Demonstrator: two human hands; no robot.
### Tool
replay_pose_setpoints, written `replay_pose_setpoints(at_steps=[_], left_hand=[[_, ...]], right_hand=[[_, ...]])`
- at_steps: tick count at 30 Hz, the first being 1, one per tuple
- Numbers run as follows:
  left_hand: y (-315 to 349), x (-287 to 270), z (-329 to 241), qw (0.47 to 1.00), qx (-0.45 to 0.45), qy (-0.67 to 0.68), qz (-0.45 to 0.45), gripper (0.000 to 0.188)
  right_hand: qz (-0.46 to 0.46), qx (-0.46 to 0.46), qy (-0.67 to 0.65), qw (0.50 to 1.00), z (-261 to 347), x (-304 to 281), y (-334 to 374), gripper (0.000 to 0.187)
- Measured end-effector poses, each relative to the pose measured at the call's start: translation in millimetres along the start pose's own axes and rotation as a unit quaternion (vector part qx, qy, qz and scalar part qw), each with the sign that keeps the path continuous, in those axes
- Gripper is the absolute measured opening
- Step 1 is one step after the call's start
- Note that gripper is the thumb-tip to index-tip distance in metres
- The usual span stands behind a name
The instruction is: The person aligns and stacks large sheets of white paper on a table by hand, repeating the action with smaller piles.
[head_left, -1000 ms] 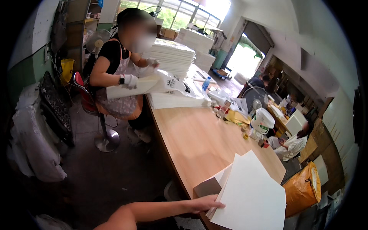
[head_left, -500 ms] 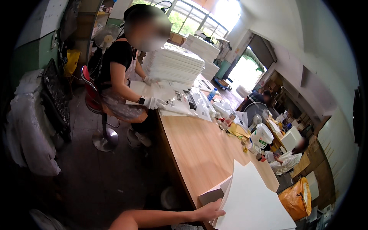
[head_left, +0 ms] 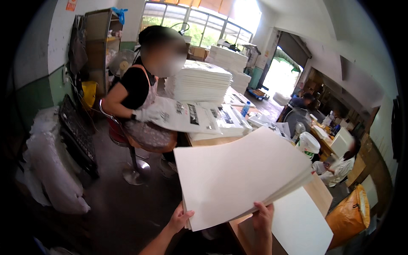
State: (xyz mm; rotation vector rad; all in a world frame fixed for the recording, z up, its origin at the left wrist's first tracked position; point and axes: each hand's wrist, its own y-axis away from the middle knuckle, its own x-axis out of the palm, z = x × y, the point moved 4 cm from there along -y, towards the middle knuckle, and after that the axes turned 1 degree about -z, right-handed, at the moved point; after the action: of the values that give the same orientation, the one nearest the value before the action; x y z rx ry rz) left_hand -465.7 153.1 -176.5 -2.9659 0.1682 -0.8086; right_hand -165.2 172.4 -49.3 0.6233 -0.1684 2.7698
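A thick sheaf of large white paper sheets (head_left: 242, 174) is held up in front of me, tilted and slightly bowed. My left hand (head_left: 179, 219) grips its near left corner, the thumb on top and the fingers underneath. Along the near edge to the right, my right hand (head_left: 262, 216) is closed on the sheaf as well. More white sheets (head_left: 299, 221) lie on the wooden table (head_left: 321, 189) to the right, partly beneath the raised sheaf. The held sheets hide much of the tabletop.
Across the table, a seated person in an apron (head_left: 148, 91) handles a printed white bag (head_left: 182, 117) with gloved hands. Behind rise tall white stacks (head_left: 202, 83). A blue-capped bottle (head_left: 245, 108), a white bucket (head_left: 308, 144) and an orange bag (head_left: 350, 216) stand to the right.
A sheaf has been lifted off the pile and brought left, and both my hands now hold it. The co-worker has raised a printed bag off the table. My view has shifted.
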Motion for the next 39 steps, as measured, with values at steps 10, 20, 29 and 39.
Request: replay_pose_setpoints(at_steps=[10,20,29,39], left_hand=[[1.0,-80.9,54.7,0.995,-0.016,-0.068,-0.07,0.052],[-113.6,-52.6,102.5,0.993,-0.095,0.063,-0.043,0.054],[-191.4,-16.4,156.7,0.989,-0.125,0.075,-0.011,0.043],[-163.4,-36.2,132.2,0.926,0.082,-0.245,-0.275,0.034]], right_hand=[[-0.137,0.157,-0.192,0.959,-258.0,-64.4,-70.1,0.044],[-0.149,0.007,0.18,0.972,-216.0,-38.1,-25.8,0.017],[-0.117,0.238,0.156,0.952,-182.6,-219.9,263.5,0.023],[-0.563,-0.031,0.196,0.802,-11.5,-376.5,401.1,0.024]])
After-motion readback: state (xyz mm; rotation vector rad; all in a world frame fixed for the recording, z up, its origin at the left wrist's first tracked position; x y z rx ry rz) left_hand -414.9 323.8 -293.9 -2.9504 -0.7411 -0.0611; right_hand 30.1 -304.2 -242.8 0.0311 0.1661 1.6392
